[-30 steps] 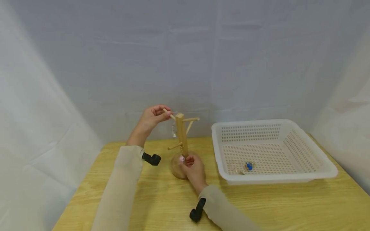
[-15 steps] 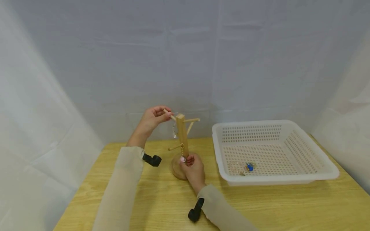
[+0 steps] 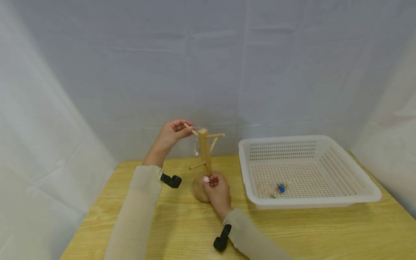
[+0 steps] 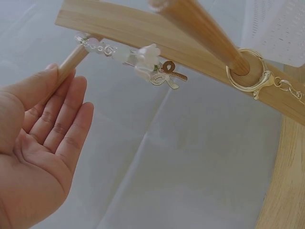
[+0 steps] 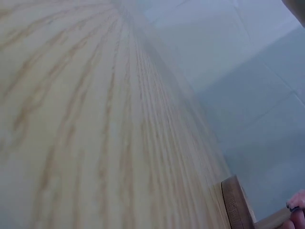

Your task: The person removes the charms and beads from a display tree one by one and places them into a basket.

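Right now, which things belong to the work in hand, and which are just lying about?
Apparently in use: left hand, right hand, wooden stand, pink charm, hanging flower charm.
Seemingly lying aside, perhaps waiting: white basket, blue trinket inside it.

There are one left hand [image 3: 171, 134], one right hand [image 3: 219, 191], two hanging charms [image 3: 206, 179], one wooden stand [image 3: 204, 148], four visible pegs [image 3: 196, 166], one plastic basket [image 3: 299, 202], two wrist cameras [image 3: 172, 181], one desk [image 3: 185, 227].

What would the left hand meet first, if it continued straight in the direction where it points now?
Most likely the beaded charm at the inner end of the peg that the left hand holds, then the wooden post; the exact depth is unclear.
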`<state>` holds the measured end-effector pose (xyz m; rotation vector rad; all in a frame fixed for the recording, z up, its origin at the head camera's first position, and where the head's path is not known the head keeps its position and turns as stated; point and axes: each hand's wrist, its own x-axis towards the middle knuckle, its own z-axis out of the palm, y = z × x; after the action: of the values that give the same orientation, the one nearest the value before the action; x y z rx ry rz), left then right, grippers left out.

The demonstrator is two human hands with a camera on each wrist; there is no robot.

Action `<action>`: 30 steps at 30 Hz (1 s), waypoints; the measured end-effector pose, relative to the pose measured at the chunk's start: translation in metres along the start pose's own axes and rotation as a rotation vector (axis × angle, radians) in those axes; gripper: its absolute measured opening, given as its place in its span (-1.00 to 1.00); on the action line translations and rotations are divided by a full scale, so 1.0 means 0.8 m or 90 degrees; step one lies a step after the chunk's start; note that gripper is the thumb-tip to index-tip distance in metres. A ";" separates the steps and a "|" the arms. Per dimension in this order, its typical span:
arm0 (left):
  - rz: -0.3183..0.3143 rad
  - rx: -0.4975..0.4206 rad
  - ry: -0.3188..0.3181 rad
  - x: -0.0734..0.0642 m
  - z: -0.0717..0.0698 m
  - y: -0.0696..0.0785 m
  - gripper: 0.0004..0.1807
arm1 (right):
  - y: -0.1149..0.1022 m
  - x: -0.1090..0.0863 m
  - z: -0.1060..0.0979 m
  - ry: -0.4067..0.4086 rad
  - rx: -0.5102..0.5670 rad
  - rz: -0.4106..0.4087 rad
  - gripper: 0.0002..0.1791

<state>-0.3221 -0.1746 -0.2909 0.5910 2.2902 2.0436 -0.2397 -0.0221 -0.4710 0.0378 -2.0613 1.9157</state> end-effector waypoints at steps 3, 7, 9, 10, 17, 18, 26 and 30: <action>0.002 -0.004 -0.002 0.000 0.001 -0.001 -0.89 | -0.001 -0.001 -0.002 -0.002 0.008 -0.005 -0.79; 0.005 -0.006 -0.002 0.001 0.001 -0.001 -0.88 | -0.002 -0.002 -0.005 -0.005 0.011 -0.017 -0.81; 0.002 -0.006 0.004 0.002 0.000 -0.002 -0.91 | -0.003 -0.002 -0.007 -0.007 0.013 -0.021 -0.82; 0.000 -0.005 0.007 0.002 0.000 -0.002 -0.91 | -0.004 -0.002 -0.007 -0.008 0.013 -0.024 -0.82; -0.011 -0.019 0.006 0.001 0.000 -0.003 -0.92 | -0.011 -0.004 -0.010 -0.024 0.035 -0.030 -0.83; -0.013 -0.023 0.005 0.001 0.000 -0.003 -0.92 | -0.012 -0.004 -0.010 -0.025 0.033 -0.031 -0.83; -0.030 -0.017 0.012 0.000 0.000 0.001 -0.64 | -0.052 -0.014 -0.017 -0.048 0.015 -0.066 -0.84; -0.027 -0.018 0.012 0.000 0.002 0.002 -0.65 | -0.078 -0.021 -0.024 -0.065 0.014 -0.092 -0.84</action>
<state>-0.3215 -0.1730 -0.2896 0.5179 2.2593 2.0683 -0.2047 -0.0128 -0.4141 0.2889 -2.0407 1.8841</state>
